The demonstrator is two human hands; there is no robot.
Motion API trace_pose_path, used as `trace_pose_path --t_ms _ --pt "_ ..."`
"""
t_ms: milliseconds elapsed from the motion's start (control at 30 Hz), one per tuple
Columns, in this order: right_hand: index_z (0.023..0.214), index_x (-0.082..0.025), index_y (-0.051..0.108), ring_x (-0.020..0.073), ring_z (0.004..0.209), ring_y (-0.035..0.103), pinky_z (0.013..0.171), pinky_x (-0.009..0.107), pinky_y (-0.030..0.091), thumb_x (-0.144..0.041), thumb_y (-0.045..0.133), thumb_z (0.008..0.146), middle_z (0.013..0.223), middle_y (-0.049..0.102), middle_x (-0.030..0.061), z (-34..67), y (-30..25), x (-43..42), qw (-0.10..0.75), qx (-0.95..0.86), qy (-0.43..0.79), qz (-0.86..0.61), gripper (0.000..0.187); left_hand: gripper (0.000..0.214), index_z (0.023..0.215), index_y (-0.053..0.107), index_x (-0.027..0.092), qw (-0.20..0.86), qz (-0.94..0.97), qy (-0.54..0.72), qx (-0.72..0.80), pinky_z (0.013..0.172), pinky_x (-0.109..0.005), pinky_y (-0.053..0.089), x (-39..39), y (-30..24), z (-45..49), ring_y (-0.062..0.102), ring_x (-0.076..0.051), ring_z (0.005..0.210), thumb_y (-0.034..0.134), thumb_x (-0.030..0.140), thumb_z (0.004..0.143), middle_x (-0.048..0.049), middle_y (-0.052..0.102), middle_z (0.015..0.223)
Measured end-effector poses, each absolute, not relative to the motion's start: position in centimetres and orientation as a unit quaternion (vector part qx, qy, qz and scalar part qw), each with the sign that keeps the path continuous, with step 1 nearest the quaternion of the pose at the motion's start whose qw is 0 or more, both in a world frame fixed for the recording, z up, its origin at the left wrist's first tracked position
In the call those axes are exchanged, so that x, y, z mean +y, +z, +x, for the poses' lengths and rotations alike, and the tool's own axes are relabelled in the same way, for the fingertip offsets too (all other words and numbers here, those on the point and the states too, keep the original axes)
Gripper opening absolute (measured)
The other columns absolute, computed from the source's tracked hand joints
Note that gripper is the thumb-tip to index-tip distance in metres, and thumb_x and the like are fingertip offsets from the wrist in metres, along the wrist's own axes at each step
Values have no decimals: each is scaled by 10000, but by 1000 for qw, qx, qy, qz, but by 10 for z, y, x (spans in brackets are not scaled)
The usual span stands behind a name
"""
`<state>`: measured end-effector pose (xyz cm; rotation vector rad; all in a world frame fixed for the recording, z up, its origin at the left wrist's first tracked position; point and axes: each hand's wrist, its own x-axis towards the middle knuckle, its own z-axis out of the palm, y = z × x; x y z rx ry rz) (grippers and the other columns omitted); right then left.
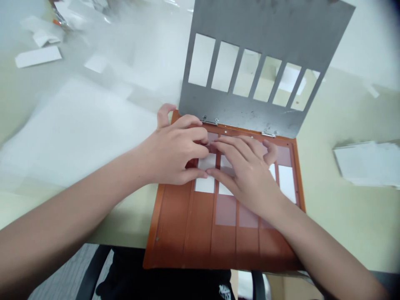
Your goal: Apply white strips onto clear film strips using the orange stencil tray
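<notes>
An orange base plate (175, 233) with shallow lengthwise channels lies in front of me. White cards (286, 183) sit in a row across it, with clear film (226, 210) showing past their ends. My left hand (179, 152) is bent over the leftmost white card (204, 186), thumb on its face and fingers curled near its upper end. My right hand (250, 168) reaches over the neighbouring cards and hides parts of them. Its thumb and fingertips meet the same leftmost card, close to the left fingertips. What lies right under the fingertips is partly hidden.
A grey metal frame (243, 110) with several rectangular windows stands raised, hinged to the plate's far edge. White sheets (71, 125) cover the table at left. A stack of white cards (368, 162) lies at right. Paper scraps (39, 56) lie far left.
</notes>
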<state>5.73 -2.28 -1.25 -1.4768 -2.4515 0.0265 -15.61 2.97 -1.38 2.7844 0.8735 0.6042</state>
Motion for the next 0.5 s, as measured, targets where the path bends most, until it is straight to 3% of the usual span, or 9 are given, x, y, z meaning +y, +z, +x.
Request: trace_pose_path --t_ms 167,367,500 --pt "1356 -212 516 332 1277 484 1062 569 162 -503 446 989 1361 604 118 59 -14 -21 111 -853 6 -510 473 330 677 639 221 89 933 190 294 1117 -606 172 30 -11 -156 552 -261 1125 548 439 907 13 683 971" --pt "1405 -206 478 323 1257 503 1074 579 145 -503 406 1001 1337 620 131 58 -14 -22 108 -854 2 -508 507 320 694 655 199 87 926 208 304 1110 -607 146 28 -12 -156 559 -265 1120 602 461 869 -38 651 1112" --pt "1385 -202 479 303 1252 523 1099 571 122 -495 437 993 1289 643 125 58 -15 -23 129 -854 21 -503 491 302 882 670 223 75 911 224 338 1080 -604 155 27 -10 -156 543 -279 1121 625 518 839 -58 604 1212"
